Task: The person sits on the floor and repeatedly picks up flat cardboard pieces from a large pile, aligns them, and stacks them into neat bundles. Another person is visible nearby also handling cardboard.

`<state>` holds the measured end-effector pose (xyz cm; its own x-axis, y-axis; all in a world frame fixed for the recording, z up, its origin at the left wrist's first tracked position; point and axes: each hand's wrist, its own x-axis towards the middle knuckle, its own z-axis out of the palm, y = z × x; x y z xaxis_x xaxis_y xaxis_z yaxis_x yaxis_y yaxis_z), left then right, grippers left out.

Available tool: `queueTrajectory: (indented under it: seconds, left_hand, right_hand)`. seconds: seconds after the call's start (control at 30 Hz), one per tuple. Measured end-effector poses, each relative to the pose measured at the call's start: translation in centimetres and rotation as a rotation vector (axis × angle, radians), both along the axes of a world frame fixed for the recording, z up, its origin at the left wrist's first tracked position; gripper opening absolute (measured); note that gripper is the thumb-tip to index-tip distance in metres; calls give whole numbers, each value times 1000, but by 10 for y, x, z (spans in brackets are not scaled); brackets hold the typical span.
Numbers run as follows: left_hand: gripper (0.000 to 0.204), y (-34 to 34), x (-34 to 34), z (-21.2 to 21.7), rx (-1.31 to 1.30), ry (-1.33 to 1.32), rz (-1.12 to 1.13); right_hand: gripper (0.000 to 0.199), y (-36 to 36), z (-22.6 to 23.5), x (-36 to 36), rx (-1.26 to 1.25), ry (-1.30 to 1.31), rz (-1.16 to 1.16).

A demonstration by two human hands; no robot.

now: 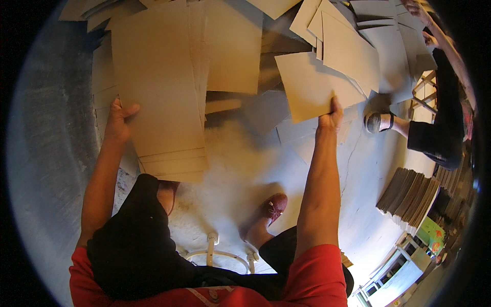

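Observation:
On the left, my left hand [120,123] is closed at the side edge of a stack of large tan cardboard sheets [158,77]. Its thumb rests on the top face, and the fingers are partly hidden. My right hand [331,116] pinches the near edge of a smaller cardboard sheet [307,84], thumb on top and fingers underneath. That sheet lies partly beneath a fanned pile of loose cardboard sheets [348,48]. Another large sheet [232,51] sits just right of the left stack.
Flat sheets [294,135] lie on the concrete floor [230,153]. At right stand a bundled cardboard stack [407,197] and a pale cabinet [396,271]. Another person's leg [429,138] and arm are at the upper right, near more cardboard [386,51]. My shoe [276,205] is below.

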<state>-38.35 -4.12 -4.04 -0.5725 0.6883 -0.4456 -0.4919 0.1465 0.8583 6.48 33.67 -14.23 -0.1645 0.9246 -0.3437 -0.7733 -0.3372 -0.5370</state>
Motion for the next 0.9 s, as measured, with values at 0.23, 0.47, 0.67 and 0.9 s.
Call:
queueTrajectory:
  seconds: [0.23, 0.47, 0.67, 0.9]
  left_hand:
    - [60, -11, 4, -6, -18, -21, -6]
    - [58, -29, -9, -24, -167, 9, 20]
    - [45, -9, 6, 3, -139, -21, 41]
    - [41, -16, -6, 4, -65, -29, 115]
  right_hand:
    - [43, 57, 52, -41, 15, 18, -76]
    - [35, 77, 69, -117, -13, -121, -152]
    - [29, 119, 51, -112, 31, -74, -117]
    - [44, 11, 76, -17, 106, -255, -3]
